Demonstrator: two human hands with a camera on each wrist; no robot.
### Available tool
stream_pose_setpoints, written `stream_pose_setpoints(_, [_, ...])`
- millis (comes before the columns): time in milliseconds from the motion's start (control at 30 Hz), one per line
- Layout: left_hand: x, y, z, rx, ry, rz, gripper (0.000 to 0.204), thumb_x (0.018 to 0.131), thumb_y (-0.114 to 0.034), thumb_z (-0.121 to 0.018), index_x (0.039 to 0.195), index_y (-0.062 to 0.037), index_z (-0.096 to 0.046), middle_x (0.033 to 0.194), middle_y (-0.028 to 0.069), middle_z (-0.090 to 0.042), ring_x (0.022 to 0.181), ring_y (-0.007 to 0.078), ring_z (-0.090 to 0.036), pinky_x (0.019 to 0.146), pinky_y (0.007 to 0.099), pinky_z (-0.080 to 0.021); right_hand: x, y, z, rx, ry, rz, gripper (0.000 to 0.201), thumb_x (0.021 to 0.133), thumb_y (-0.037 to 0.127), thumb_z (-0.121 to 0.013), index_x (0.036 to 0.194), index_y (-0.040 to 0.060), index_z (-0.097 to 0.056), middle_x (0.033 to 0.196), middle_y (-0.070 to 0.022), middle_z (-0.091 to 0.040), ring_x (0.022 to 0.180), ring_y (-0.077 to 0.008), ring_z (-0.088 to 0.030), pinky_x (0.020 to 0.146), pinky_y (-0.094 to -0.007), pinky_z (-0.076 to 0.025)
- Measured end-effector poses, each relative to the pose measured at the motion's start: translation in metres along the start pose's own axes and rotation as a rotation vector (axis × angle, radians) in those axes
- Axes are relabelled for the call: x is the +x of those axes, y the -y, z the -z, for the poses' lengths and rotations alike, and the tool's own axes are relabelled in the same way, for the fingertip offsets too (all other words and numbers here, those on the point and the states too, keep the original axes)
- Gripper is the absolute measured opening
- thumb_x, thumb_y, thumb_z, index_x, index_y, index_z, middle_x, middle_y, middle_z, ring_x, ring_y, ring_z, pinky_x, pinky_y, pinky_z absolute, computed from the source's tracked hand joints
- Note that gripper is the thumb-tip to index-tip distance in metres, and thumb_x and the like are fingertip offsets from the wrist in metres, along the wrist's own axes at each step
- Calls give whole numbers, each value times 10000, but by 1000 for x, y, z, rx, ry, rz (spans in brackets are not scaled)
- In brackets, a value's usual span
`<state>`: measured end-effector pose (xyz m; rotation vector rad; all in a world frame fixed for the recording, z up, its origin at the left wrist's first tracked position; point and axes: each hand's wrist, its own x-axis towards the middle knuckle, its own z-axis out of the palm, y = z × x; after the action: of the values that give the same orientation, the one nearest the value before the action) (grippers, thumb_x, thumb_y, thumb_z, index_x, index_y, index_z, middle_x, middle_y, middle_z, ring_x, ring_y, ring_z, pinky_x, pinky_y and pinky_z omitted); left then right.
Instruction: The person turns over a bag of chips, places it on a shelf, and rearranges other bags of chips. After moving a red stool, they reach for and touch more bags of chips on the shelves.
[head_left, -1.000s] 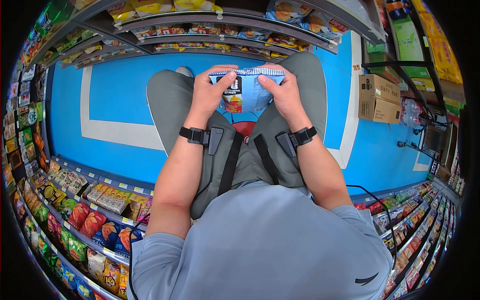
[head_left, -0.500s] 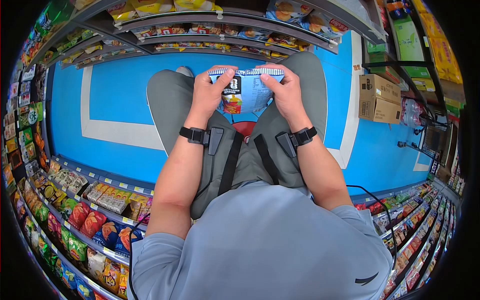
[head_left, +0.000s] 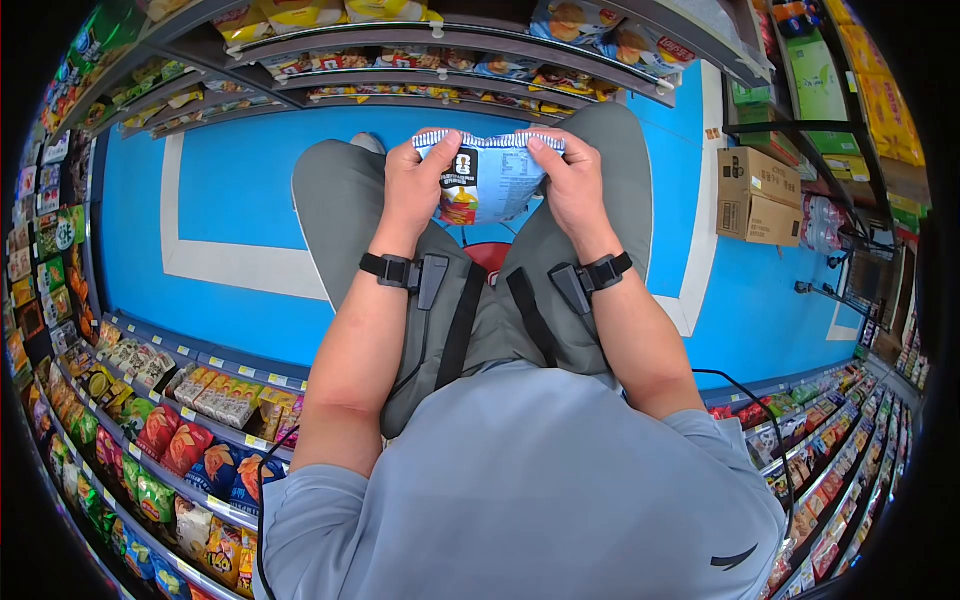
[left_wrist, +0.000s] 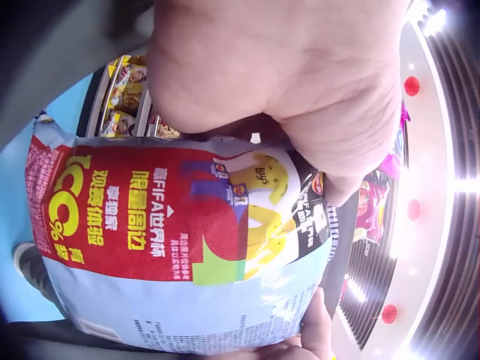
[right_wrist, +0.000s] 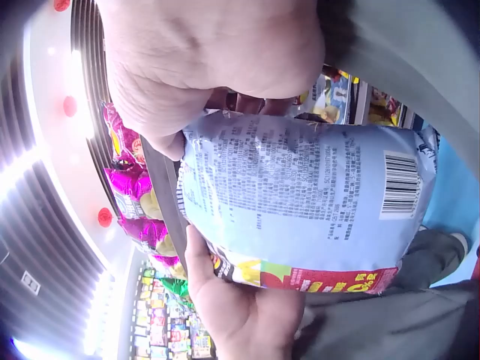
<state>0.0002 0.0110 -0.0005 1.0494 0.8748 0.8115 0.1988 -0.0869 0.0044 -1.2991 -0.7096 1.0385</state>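
Note:
A light-blue bag of potato chips (head_left: 500, 185) is held up between both hands over the person's lap. My left hand (head_left: 415, 185) pinches its striped top edge on the left, thumb on the near face and fingers behind. Likewise, my right hand (head_left: 573, 185) grips the striped edge on the right. Between the thumbs the edge dips slightly. A red printed panel with yellow lettering covers part of the bag (left_wrist: 142, 217) in the left wrist view. In the right wrist view, the bag (right_wrist: 300, 180) shows small print and a barcode and looks puffed out.
A snack shelf (head_left: 440, 75) runs across in front of the knees. More shelves of bagged snacks (head_left: 190, 445) stand behind on the left, and others (head_left: 820, 450) behind on the right. A cardboard box (head_left: 760, 198) sits on the blue floor (head_left: 250, 210) at the right.
Both hands have risen slightly with the bag. The thumbs have shifted up to the striped edge, and the right thumb has slid a little outward. The bag's near face shows more.

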Motion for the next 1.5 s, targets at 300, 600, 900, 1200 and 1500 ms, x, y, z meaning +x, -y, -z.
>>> stream_pose_setpoints(300, [2,2,-2,-19,-63,-69,240,1023,-216,-712,996,18,-759,870,9,-746,782,54,-653,707,248,-510,2,-2,-5,107,-38,18,230,1016,143,-727,1151,-38,-769,1012,-62,-776,910,-92,-669,822,-261,-517])
stream_pose_setpoints(600, [-1,-8,-2,172,-12,-80,199,935,-147,-817,1056,3,-769,953,33,-759,858,84,-681,787,261,-550,4,-3,-1,-44,-33,40,153,980,103,-766,1083,-11,-759,1027,-69,-766,909,-92,-662,836,-271,-523])
stream_pose_setpoints(900, [3,-3,3,160,45,-214,229,877,-117,-869,1056,-2,-783,1033,77,-762,970,140,-701,876,292,-551,3,2,-3,-125,-5,38,152,974,128,-777,1061,5,-758,1083,-85,-770,976,-121,-681,873,-294,-540])
stream_pose_setpoints(1200, [3,-3,2,113,23,-128,206,929,-146,-829,1034,18,-761,1043,99,-769,961,143,-703,880,297,-555,4,-2,-4,-161,9,124,149,966,121,-777,1051,1,-756,1135,-104,-766,1044,-162,-691,919,-319,-542])
stream_pose_setpoints(1500, [5,-4,0,99,-9,-93,157,960,-129,-788,1015,8,-733,952,30,-729,845,74,-632,767,248,-507,6,-6,-4,-219,-8,181,112,958,105,-780,1011,14,-741,1141,-95,-757,1045,-176,-689,925,-333,-537])
